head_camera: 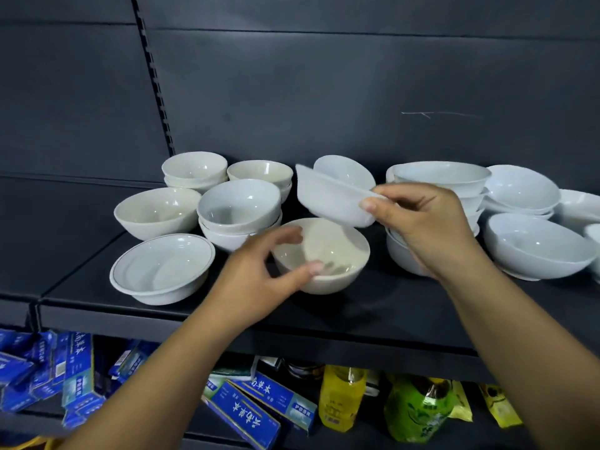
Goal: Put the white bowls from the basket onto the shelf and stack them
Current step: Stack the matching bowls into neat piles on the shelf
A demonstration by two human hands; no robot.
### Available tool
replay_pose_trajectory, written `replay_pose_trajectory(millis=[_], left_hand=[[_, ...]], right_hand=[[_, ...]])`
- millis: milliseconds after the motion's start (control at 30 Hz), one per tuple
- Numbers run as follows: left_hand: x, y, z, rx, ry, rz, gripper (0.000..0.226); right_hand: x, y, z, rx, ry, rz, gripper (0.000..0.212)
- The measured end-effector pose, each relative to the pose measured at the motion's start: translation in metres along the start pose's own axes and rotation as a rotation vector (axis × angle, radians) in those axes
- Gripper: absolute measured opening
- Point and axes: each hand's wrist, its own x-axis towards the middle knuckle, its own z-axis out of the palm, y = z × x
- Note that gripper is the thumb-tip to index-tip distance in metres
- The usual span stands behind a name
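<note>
Many white bowls stand on a dark shelf (373,306). My right hand (425,222) pinches the rim of a tilted white bowl (328,199) and holds it in the air above the shelf. Just below it sits a cream bowl (328,251) near the shelf's front. My left hand (259,271) curls around that bowl's left rim, thumb on the near edge. A tall stack of white bowls (441,180) stands behind my right hand, partly hidden by it. No basket is in view.
More bowls crowd the shelf: a rimmed bowl (162,267) front left, small stacks (240,206) behind it, wide bowls (535,245) at the right. Blue boxes (259,404) and green and yellow packets (415,407) fill the lower shelf.
</note>
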Motion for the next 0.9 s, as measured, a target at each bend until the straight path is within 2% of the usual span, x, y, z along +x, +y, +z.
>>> replay_pose_trajectory(millis=[67, 100, 167, 267, 333, 433, 467, 500, 567, 600, 767, 800, 833, 900], left_hand=[[0.001, 0.01, -0.018, -0.218, 0.057, -0.053, 0.085], [0.0, 0.015, -0.027, -0.304, 0.035, -0.054, 0.088], [-0.001, 0.021, -0.043, -0.344, -0.014, 0.001, 0.075], [-0.009, 0.015, -0.063, -0.31, 0.14, 0.03, 0.049], [-0.018, 0.002, -0.077, -0.319, 0.23, 0.039, 0.053], [-0.029, -0.018, -0.099, -0.35, 0.326, 0.047, 0.068], [-0.031, -0.026, -0.107, -0.345, 0.324, 0.056, 0.071], [-0.034, -0.035, -0.114, -0.345, 0.301, 0.06, 0.073], [-0.036, -0.055, -0.129, -0.327, 0.255, 0.048, 0.076], [-0.036, -0.066, -0.137, -0.303, 0.23, 0.032, 0.078], [-0.034, -0.102, -0.154, -0.162, 0.064, -0.014, 0.077], [-0.032, -0.106, -0.155, -0.133, 0.045, -0.006, 0.071], [-0.031, -0.11, -0.156, -0.11, 0.019, 0.004, 0.067], [-0.026, -0.119, -0.157, -0.122, -0.056, 0.013, 0.07]], right_hand=[[-0.004, -0.004, 0.003, 0.019, -0.068, -0.04, 0.03], [-0.005, -0.006, 0.009, 0.051, -0.12, -0.054, 0.027], [-0.006, -0.009, 0.025, 0.088, -0.206, -0.089, 0.024], [-0.008, -0.012, 0.062, 0.106, -0.239, -0.161, 0.023], [-0.009, -0.013, 0.088, 0.208, -0.24, -0.167, 0.023], [-0.007, -0.01, 0.121, 0.277, -0.28, -0.058, 0.057], [-0.007, -0.01, 0.13, 0.303, -0.317, 0.008, 0.067], [-0.009, -0.01, 0.14, 0.334, -0.369, 0.061, 0.065], [-0.012, -0.005, 0.156, 0.314, -0.438, 0.053, 0.048], [-0.013, 0.001, 0.165, 0.283, -0.433, 0.05, 0.049], [-0.016, 0.021, 0.187, 0.241, -0.294, 0.113, 0.084], [-0.017, 0.023, 0.191, 0.193, -0.277, 0.083, 0.078], [-0.019, 0.027, 0.194, 0.144, -0.244, 0.042, 0.061], [-0.023, 0.032, 0.199, 0.101, -0.151, 0.011, 0.036]])
